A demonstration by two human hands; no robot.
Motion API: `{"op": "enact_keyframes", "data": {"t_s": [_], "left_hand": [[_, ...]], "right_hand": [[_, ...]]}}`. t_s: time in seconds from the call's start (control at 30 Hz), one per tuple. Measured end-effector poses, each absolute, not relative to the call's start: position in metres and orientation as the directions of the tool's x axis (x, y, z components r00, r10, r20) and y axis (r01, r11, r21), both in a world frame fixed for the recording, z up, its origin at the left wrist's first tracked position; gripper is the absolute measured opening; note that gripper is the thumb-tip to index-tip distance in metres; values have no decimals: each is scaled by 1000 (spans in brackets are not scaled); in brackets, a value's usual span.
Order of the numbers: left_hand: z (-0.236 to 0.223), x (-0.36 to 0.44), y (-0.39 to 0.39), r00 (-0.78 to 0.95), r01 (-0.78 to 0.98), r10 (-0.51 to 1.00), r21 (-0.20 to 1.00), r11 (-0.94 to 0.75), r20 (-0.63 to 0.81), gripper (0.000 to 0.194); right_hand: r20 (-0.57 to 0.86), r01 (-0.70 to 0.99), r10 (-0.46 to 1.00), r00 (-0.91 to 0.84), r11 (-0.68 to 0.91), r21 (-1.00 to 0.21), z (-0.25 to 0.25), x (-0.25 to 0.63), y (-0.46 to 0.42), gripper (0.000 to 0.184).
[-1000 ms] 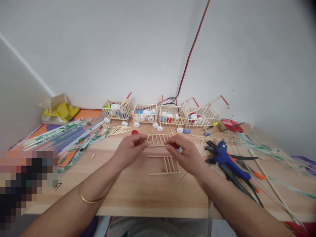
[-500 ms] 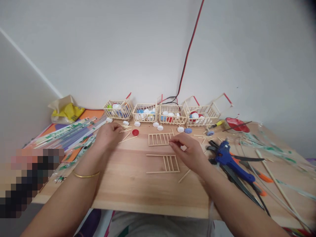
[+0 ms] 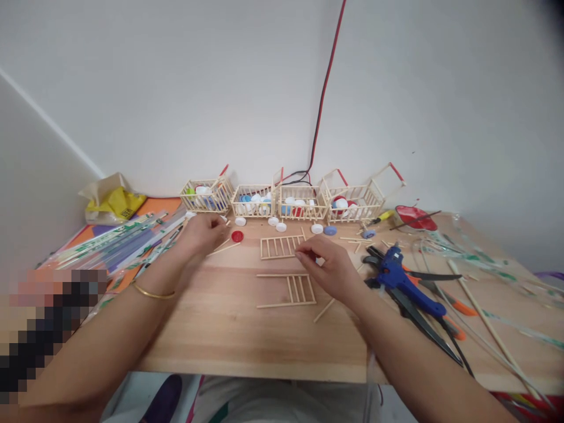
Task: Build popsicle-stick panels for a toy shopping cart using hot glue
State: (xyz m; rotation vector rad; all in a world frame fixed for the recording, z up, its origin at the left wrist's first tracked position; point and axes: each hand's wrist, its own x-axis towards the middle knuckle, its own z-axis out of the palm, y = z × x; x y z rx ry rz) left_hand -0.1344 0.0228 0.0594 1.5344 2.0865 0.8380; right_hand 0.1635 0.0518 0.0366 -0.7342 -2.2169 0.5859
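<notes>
My left hand (image 3: pixel 203 232) reaches to the far left over a small pile of short wooden sticks (image 3: pixel 222 245), fingers curled; what they hold is hidden. A red bottle cap (image 3: pixel 237 236) lies just right of that hand. My right hand (image 3: pixel 326 265) rests on the wooden board (image 3: pixel 247 329) with fingers pinched on something small, red and blue, too small to name. Its fingertips touch the right end of a ladder-like stick frame (image 3: pixel 280 247). A second, partly filled stick frame (image 3: pixel 288 290) lies nearer me.
Several stick-built baskets (image 3: pixel 300 202) holding bottle caps line the wall, with loose caps (image 3: pixel 277 224) in front. A blue glue gun (image 3: pixel 403 285), scissors (image 3: pixel 434 332) and long skewers (image 3: pixel 489 329) lie on the right. Packets of sticks (image 3: pixel 118 244) and a yellow bag (image 3: pixel 112 202) sit left.
My left hand left the ladder frame and moved left to the pile of short sticks. My right hand stayed at the frame's right end. The view shifted slightly.
</notes>
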Motion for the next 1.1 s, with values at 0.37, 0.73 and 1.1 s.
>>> {"op": "enact_keyframes", "data": {"t_s": [0.37, 0.73, 1.1], "left_hand": [[53, -40, -14, 31, -307, 944, 896, 322, -328, 35], [37, -24, -12, 15, 1, 983, 984, 181, -181, 23], [33, -35, -18, 92, 583, 996, 811, -48, -7, 39]], "right_hand": [[506, 233, 608, -611, 750, -619, 40, 152, 34, 14], [121, 210, 746, -655, 334, -919, 39, 150, 34, 11], [-16, 439, 791, -612, 323, -839, 33, 145, 24, 10]]}}
